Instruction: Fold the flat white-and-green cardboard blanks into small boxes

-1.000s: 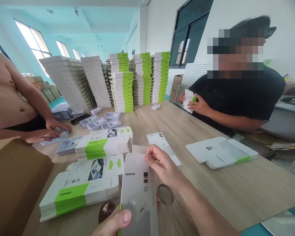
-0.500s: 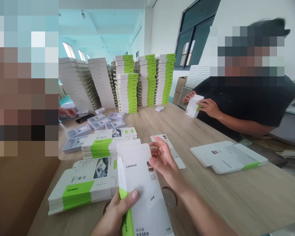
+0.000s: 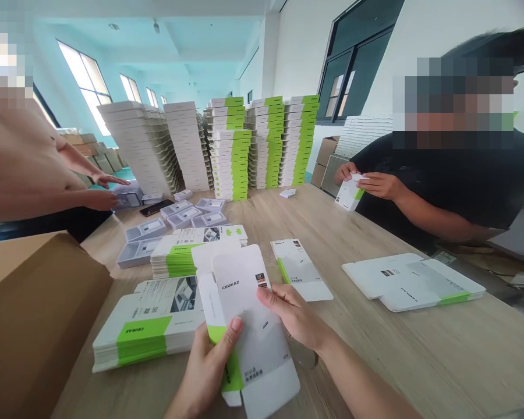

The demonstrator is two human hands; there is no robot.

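Head view: carton blank [image 3: 248,326] now whole in frame, its lower end no longer cut off, clamped between left hand [image 3: 205,372] on the green strip and right hand [image 3: 292,314], lower on the blank than before. Fingers and thumbs pressed on both faces, held above the table [image 3: 388,355], just beside a green-banded stack [image 3: 144,326].

Pale teal walls [image 3: 113,61], tall bright windows [image 3: 84,84], dark-framed window [image 3: 353,70] at right
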